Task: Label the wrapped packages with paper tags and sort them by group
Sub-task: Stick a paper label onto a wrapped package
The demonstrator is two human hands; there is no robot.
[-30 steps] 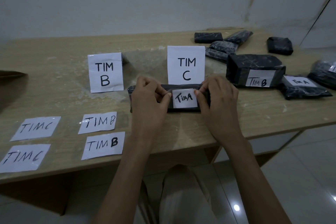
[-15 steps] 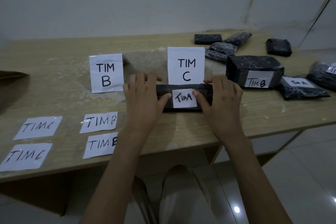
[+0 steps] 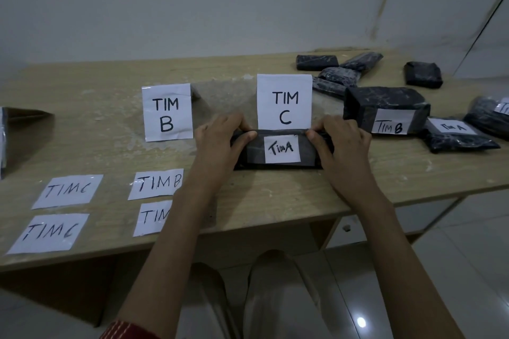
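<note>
A black wrapped package lies on the wooden table in front of the standing "TIM C" sign. A white "TIM A" tag sits on its front face under clear tape. My left hand grips the package's left end and my right hand grips its right end, thumbs on the front face. Loose paper tags lie at the left: two "TIM C" tags and two "TIM B" tags, the lower one partly hidden by my left forearm.
A standing "TIM B" sign is left of centre. At the right lie a big package tagged "TIM B", one tagged "TIM A", and several untagged black packages. A brown object sits at the left edge.
Both hands slid outward from the tag's edges to the ends of the package, smoothing the tape. The package stayed in place before the "TIM C" sign.
</note>
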